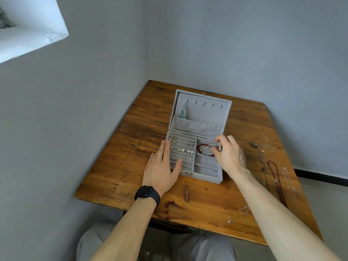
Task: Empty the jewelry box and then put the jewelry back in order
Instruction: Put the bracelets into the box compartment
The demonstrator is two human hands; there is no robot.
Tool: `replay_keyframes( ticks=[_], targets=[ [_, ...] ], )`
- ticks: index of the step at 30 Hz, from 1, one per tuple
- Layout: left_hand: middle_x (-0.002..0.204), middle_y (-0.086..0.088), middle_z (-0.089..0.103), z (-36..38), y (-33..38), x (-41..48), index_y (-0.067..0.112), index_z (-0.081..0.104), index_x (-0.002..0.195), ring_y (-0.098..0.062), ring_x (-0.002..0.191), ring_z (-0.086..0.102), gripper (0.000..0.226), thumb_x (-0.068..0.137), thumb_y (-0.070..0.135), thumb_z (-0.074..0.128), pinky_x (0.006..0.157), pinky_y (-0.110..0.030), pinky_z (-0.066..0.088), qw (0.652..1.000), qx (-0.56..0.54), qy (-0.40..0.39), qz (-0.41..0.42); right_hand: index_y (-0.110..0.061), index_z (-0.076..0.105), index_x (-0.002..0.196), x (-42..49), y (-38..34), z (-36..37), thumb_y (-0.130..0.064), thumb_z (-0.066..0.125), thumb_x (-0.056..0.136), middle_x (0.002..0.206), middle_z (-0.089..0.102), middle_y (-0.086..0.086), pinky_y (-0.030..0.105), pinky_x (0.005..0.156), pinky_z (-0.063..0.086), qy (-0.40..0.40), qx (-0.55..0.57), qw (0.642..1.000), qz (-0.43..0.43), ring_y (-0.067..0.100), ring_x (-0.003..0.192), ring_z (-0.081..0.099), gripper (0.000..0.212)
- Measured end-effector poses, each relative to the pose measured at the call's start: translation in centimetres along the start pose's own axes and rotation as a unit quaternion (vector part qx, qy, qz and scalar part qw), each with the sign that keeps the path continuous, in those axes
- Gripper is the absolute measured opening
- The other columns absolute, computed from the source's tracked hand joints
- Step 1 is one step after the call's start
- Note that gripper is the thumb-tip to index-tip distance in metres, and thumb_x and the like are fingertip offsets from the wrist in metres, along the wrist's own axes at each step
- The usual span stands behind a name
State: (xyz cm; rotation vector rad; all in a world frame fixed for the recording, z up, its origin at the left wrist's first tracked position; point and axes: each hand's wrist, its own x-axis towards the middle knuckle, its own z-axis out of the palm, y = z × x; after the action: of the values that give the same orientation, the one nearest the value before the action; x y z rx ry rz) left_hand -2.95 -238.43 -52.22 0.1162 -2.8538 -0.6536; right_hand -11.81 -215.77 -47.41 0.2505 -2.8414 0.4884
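We are working in the upper right compartment of the open grey jewelry box (pixel 203 176), which sits in the middle of the wooden table (pixel 150 110) with its lid propped upright. The right hand (pixel 229 157) has a narrow grip, thumb and fingertips pinching a thin silver chain (pixel 208 147) that loops over the red bead bracelet (pixel 207 154) in that same compartment. The left hand (pixel 163 166) lies flat with straight fingers along the box's left edge, holding nothing and steadying the box. Whether the chain is coming out or going in we cannot tell. Since several pieces already lie out on the table and many remain inside, we judge it is probably being lifted out. To do this well we should raise the chain slowly and straight up, watching that it does not snag the beads and drag the bracelet along, while the flat hand keeps the light box from sliding. In the left half of the box, earrings (pixel 181 149) and pearl studs (pixel 190 151) sit in the padded rows. A turquoise pendant (pixel 183 113) hangs from the leftmost hook in the lid. At the right of the frame lie a dark red cord necklace (pixel 275 176), a grey cord (pixel 260 153) and a fine silver necklace (pixel 290 185), and near the lower right a small chain (pixel 244 210) and tiny earrings (pixel 230 220). These crowd the right side, so whatever we set down needs its own spot to avoid tangling.
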Motion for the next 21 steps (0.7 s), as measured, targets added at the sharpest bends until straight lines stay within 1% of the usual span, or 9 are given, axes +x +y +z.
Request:
replay_keyframes(
  ticks=[5,7,9,12,14,15,17,19,21],
  targets=[
    [0.167,0.002,0.009,-0.1,0.0,-0.1,0.024,0.005,0.16,-0.023,0.146,0.033,0.08,0.095,0.068,0.018,0.12,-0.033,0.018,1.0,0.001,0.004,-0.002,-0.014,0.074,0.113,0.0,0.1,0.5,-0.025,0.067,0.095,0.108,0.053,0.002,0.027,0.069,0.043,-0.013,-0.02,1.0,0.018,0.026,0.098,0.059,0.023],
    [0.167,0.003,0.008,-0.1,0.1,-0.1,0.026,0.004,0.16,-0.023,0.145,0.034,0.078,0.096,0.067,0.02,0.12,-0.034,0.019,1.0,0.0,0.005,-0.001,-0.016,0.074,0.116,0.0,-0.1,0.7,-0.023,0.064,0.096,0.109,0.05,0.0,0.028,0.071,0.045,-0.028,-0.025,0.999,0.025,0.025,0.103,0.056,0.024],
    [0.167,0.004,0.008,-0.1,0.1,-0.1,0.027,0.004,0.16,-0.023,0.145,0.034,0.075,0.098,0.064,0.025,0.12,-0.035,0.02,1.0,-0.003,0.007,-0.001,-0.015,0.07,0.12,0.0,-0.3,0.5,-0.022,0.064,0.095,0.113,0.053,0.002,0.031,0.075,0.05,-0.028,-0.009,0.999,0.026,0.026,0.105,0.058,0.027],
    [0.167,0.005,0.007,-0.2,0.2,-0.2,0.028,0.004,0.16,-0.023,0.146,0.034,0.073,0.099,0.06,0.03,0.12,-0.036,0.02,1.0,-0.007,0.003,0.0,-0.014,0.059,0.113,-0.7,-0.3,0.4,-0.02,0.068,0.091,0.105,0.06,0.006,0.03,0.068,0.046,0.016,0.026,0.999,0.011,0.026,0.093,0.063,0.024],
    [0.167,0.004,0.008,-0.3,0.2,-0.2,0.028,0.004,0.16,-0.023,0.146,0.033,0.073,0.099,0.06,0.03,0.12,-0.037,0.022,1.0,-0.006,0.001,0.0,-0.012,0.063,0.106,-1.2,-0.1,0.5,-0.017,0.066,0.092,0.103,0.062,0.004,0.029,0.067,0.045,0.036,0.03,0.999,0.01,0.026,0.09,0.062,0.015],
    [0.167,0.004,0.008,-0.4,0.3,-0.2,0.028,0.005,0.16,-0.023,0.146,0.033,0.073,0.099,0.06,0.03,0.12,-0.037,0.023,1.0,-0.005,-0.001,-0.001,-0.011,0.067,0.109,-1.4,0.0,0.6,-0.016,0.063,0.094,0.108,0.064,0.004,0.031,0.07,0.049,0.033,0.027,0.999,0.01,0.026,0.094,0.061,0.017],
    [0.167,0.004,0.007,-0.4,0.3,-0.2,0.027,0.005,0.16,-0.023,0.146,0.032,0.073,0.1,0.059,0.03,0.12,-0.037,0.023,1.0,-0.002,-0.005,0.001,-0.01,0.068,0.123,-1.5,0.1,0.9,-0.014,0.057,0.096,0.122,0.066,0.003,0.036,0.086,0.053,0.012,0.011,1.0,-0.008,0.026,0.107,0.058,0.03],
    [0.167,0.004,0.008,-0.4,0.3,-0.2,0.027,0.008,0.16,-0.023,0.146,0.033,0.071,0.1,0.059,0.029,0.12,-0.038,0.024,1.0,0.001,-0.007,0.0,-0.013,0.065,0.131,-1.6,0.2,0.9,-0.016,0.053,0.098,0.129,0.066,0.0,0.035,0.098,0.049,-0.011,0.004,1.0,-0.025,0.022,0.117,0.054,0.035],
    [0.167,0.004,0.009,-0.5,0.4,-0.2,0.026,0.015,0.16,-0.025,0.144,0.035,0.069,0.1,0.059,0.029,0.119,-0.04,0.03,1.0,0.011,-0.012,-0.006,-0.016,0.067,0.129,-1.9,0.2,0.8,-0.018,0.051,0.1,0.133,0.065,-0.003,0.031,0.104,0.045,-0.029,0.02,0.999,-0.026,0.018,0.123,0.051,0.034]
  ],
)
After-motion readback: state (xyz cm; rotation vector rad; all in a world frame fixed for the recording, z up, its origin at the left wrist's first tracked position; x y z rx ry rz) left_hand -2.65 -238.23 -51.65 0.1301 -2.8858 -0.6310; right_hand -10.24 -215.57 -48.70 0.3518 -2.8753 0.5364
